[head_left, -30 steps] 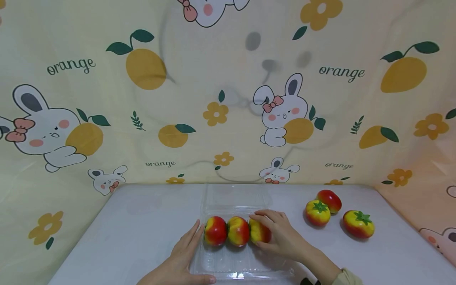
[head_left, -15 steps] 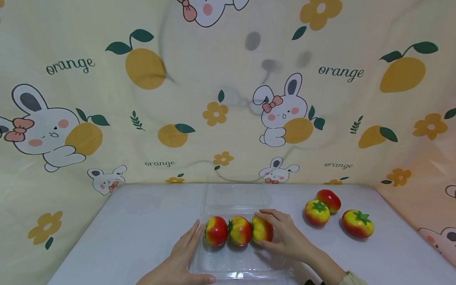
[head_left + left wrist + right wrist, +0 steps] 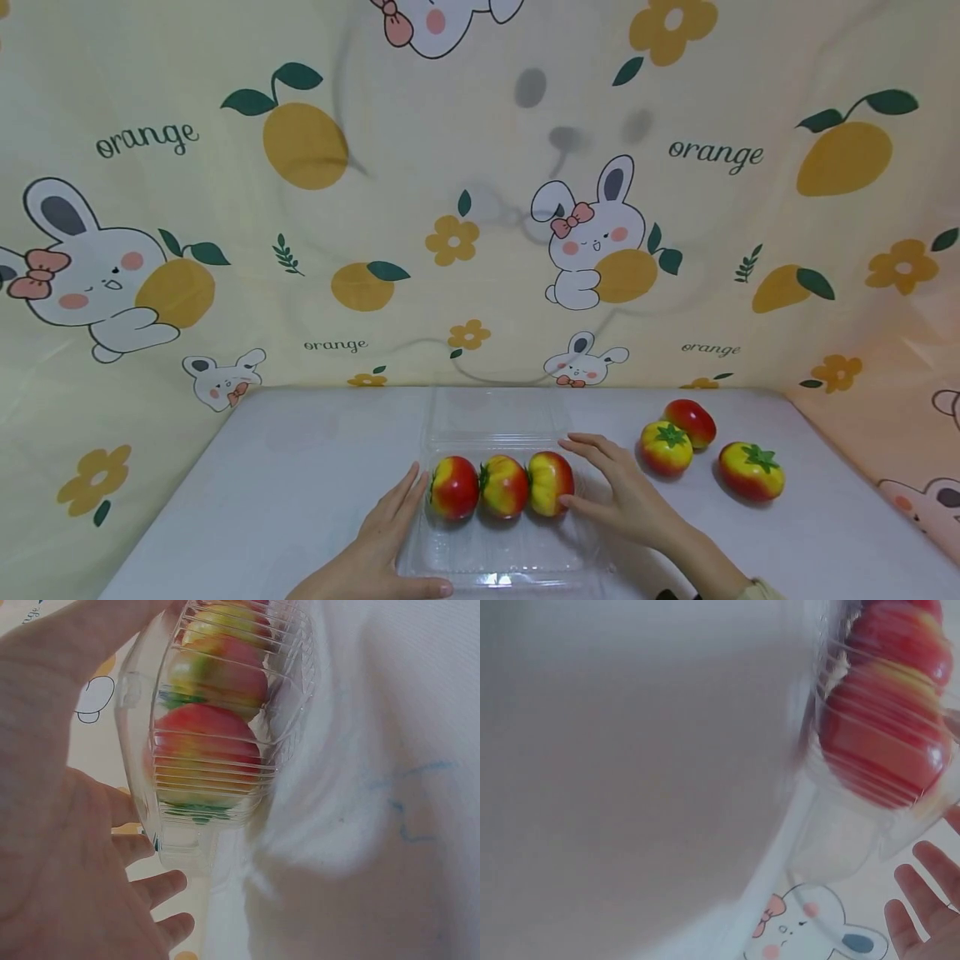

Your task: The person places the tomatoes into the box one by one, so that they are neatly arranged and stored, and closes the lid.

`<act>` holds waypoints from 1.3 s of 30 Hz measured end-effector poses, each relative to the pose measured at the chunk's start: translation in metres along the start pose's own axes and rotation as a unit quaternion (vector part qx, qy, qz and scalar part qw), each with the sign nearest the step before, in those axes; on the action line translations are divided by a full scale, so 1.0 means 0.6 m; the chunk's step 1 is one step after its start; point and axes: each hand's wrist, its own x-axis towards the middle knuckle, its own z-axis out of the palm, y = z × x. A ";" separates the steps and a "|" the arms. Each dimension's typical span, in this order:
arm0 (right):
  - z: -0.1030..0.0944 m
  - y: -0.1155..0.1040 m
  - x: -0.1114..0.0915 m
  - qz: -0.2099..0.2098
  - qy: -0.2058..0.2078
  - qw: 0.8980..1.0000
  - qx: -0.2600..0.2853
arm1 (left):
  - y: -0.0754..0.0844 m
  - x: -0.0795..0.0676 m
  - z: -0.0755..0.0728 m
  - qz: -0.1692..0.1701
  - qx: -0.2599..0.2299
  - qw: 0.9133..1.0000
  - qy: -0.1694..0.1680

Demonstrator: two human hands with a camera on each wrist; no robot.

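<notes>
Three red-and-yellow artificial fruits stand side by side in a clear plastic clamshell box (image 3: 495, 554): a left one (image 3: 454, 487), a middle one (image 3: 505, 486) and a right one (image 3: 551, 484). Green leafy caps show on some; they resemble tomatoes or persimmons. My left hand (image 3: 378, 533) lies along the box's left side, fingers straight and thumb at the front edge. Beside the right fruit is my right hand (image 3: 630, 492), its fingers spread and off the fruit; its thumb tip is very near that fruit, and I cannot tell whether they touch. The right wrist view shows those fingers (image 3: 922, 900) extended and holding nothing.
The box's transparent lid (image 3: 495, 412) lies folded back toward the rear. Three more such fruits, one red (image 3: 690, 423) and two with green caps upward (image 3: 666, 448), sit on the white table (image 3: 300, 483) at the right. A printed cloth (image 3: 480, 250) hangs behind the table.
My right hand has loosened from the right fruit and drawn back to the right. That fruit and the middle one have shifted slightly right. My left hand stays at the box's side.
</notes>
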 end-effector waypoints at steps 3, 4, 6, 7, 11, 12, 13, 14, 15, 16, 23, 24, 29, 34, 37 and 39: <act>-0.005 0.004 -0.001 -0.003 0.012 1.000 -0.001 | -0.002 0.000 0.000 -0.001 -0.001 1.000 0.000; -0.007 0.005 -0.002 -0.004 0.017 1.000 -0.001 | -0.002 0.001 0.000 -0.003 -0.001 1.000 0.000; -0.010 0.008 -0.002 -0.004 0.025 1.000 -0.001 | -0.002 0.001 0.001 0.001 0.002 1.000 0.002; -0.012 0.010 -0.003 -0.003 0.030 1.000 -0.002 | -0.002 0.001 0.001 0.002 0.003 1.000 0.002; -0.021 0.015 -0.005 0.014 0.040 0.999 0.004 | -0.001 0.001 0.002 0.005 0.006 1.000 0.004; -0.023 0.016 -0.006 0.019 0.042 0.999 0.007 | -0.001 0.001 0.002 0.006 0.006 1.000 0.004; -0.025 0.017 -0.007 0.024 0.043 0.999 0.009 | -0.001 0.001 0.002 0.007 0.006 1.000 0.004; -0.028 0.019 -0.008 0.029 0.044 0.999 0.011 | -0.002 0.002 0.001 0.006 0.006 1.000 0.004; -0.030 0.020 -0.009 0.034 0.044 0.998 0.014 | -0.002 0.002 0.001 0.007 0.006 1.000 0.003; -0.033 0.022 -0.010 0.036 0.045 0.998 0.017 | -0.002 0.002 0.001 0.008 0.006 1.000 0.003; -0.047 0.035 -0.017 0.051 0.055 0.997 0.016 | -0.004 0.004 0.001 0.017 0.008 1.000 0.003; -0.049 0.037 -0.017 0.056 0.057 0.997 0.015 | -0.003 0.004 0.001 0.016 0.008 1.000 0.003; -0.058 0.049 -0.018 0.086 0.062 0.994 -0.001 | -0.002 0.003 0.002 -0.002 0.007 1.000 0.003; -0.068 0.065 -0.019 0.101 0.063 0.993 -0.019 | -0.002 0.003 0.002 -0.006 0.006 1.000 0.003; -0.075 0.071 -0.019 0.109 0.067 0.992 -0.025 | -0.002 0.003 0.001 -0.006 0.002 1.000 0.001; -0.079 0.074 -0.019 0.118 0.066 0.990 -0.030 | -0.002 0.002 0.001 -0.009 0.000 1.000 0.001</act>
